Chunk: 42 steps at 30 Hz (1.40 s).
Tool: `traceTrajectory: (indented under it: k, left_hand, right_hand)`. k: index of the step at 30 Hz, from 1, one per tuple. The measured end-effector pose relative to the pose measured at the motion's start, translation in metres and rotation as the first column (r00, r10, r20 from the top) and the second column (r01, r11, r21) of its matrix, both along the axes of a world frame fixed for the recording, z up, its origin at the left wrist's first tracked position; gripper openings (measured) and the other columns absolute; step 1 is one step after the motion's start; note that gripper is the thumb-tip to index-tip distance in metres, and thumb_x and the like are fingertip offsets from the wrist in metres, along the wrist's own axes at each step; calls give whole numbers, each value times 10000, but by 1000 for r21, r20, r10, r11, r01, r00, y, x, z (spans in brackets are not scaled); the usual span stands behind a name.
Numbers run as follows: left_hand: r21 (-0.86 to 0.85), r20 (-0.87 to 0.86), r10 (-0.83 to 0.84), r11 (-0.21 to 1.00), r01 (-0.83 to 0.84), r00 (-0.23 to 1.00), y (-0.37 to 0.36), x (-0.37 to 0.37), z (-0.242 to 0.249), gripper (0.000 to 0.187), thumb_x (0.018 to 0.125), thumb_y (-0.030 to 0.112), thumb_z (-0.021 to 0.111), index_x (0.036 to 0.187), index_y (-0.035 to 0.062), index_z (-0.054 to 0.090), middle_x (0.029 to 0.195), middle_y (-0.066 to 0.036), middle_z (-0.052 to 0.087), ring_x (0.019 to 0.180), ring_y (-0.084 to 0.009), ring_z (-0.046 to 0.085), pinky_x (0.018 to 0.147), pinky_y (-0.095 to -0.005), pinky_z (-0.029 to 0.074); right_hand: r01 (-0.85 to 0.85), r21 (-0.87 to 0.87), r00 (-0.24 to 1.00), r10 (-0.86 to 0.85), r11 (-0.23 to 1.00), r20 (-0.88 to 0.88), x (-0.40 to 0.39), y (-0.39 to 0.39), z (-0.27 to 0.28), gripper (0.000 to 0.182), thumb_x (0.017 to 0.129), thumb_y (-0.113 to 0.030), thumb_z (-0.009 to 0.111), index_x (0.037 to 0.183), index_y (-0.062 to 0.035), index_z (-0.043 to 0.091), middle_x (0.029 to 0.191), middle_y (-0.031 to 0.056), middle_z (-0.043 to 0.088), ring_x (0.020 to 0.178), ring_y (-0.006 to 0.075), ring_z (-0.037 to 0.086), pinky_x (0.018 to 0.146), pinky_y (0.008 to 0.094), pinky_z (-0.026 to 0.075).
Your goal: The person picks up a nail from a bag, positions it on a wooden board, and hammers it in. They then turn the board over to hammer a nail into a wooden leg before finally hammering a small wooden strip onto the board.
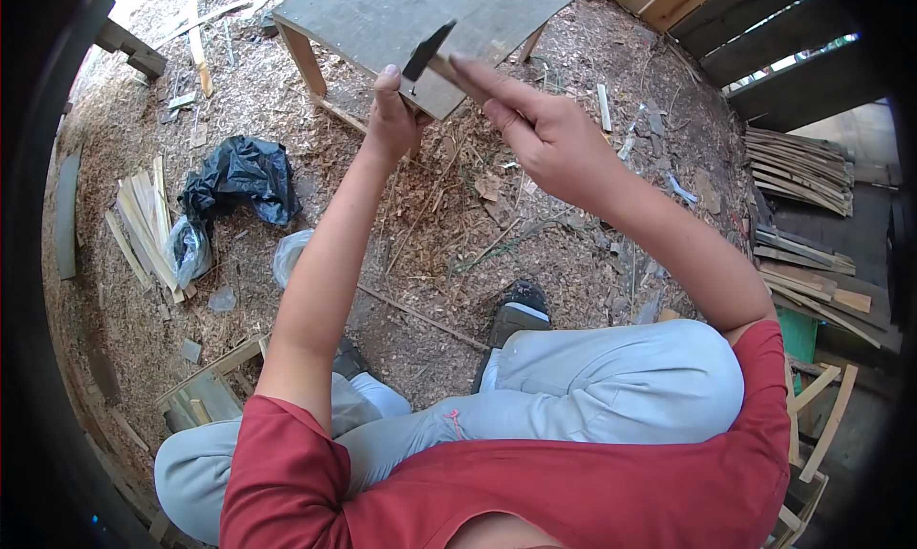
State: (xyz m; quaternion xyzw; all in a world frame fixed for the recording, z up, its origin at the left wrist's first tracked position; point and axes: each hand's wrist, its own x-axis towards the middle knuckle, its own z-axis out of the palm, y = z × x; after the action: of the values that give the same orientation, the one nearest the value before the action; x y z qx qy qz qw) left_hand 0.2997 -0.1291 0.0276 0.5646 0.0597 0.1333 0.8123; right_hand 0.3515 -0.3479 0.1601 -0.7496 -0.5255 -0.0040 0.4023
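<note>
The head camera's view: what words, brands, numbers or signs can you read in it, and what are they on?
None that I can read.
No lettering shows on the hammer, table, black plastic bag or red shirt.
The pink mark on the trousers is too small to make out.

Head-worn view, forward and down

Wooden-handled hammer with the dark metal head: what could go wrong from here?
1. Struck thumb: the bare left hand has its thumb up close beside the head of the hammer, so a stray swing could catch it.
2. Glancing blow: the right hand holds the hammer near the grey flat-topped wooden table's edge, so it might slip off.
</note>
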Motion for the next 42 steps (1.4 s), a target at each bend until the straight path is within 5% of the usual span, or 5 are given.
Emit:
traceTrajectory:
  k: [3,27,31,35,42]
  left_hand:
    - [-72,1,85,994,-85,996,-19,-2,20,830,961,735,397,1414,65,584,1148,-81,715,1008,-150,700,738,-301,523]
    - [-12,42,94,996,-93,995,-12,1,11,850,966,739,347,1369,43,622,1013,-76,742,829,-133,678,618,-283,454]
    - [-46,29,58,997,-57,998,-18,-4,17,859,958,739,359,1382,33,605,1053,-87,740,905,-168,707,661,-289,493]
    - [-98,-54,192,976,-197,980,-23,0,19,852,957,744,354,1352,39,625,1047,-74,740,888,-157,707,652,-279,483]
    - [-32,10,98,995,-98,995,-14,1,6,853,966,733,319,1339,33,633,942,-42,739,690,-97,592,520,-276,344]
  right_hand:
    - [64,-98,923,-96,993,-372,-10,1,45,468,1110,-158,560,1573,-229,569,879,130,762,564,96,568,567,289,496]
    - [169,107,929,-122,980,-349,-10,1,17,532,1096,-99,552,1607,-246,529,1177,117,809,599,105,616,599,281,526]
    - [17,-445,905,-203,896,-375,-6,-2,35,573,1089,-72,545,1619,-285,501,1305,127,770,681,123,683,695,294,596]
    - [271,65,832,-199,960,-518,-7,-3,50,515,1097,-103,544,1583,-270,563,1022,24,802,600,60,519,567,242,455]
    - [89,-181,886,-161,980,-436,-8,0,27,510,1103,-125,543,1591,-272,551,960,43,781,577,56,486,582,256,462]
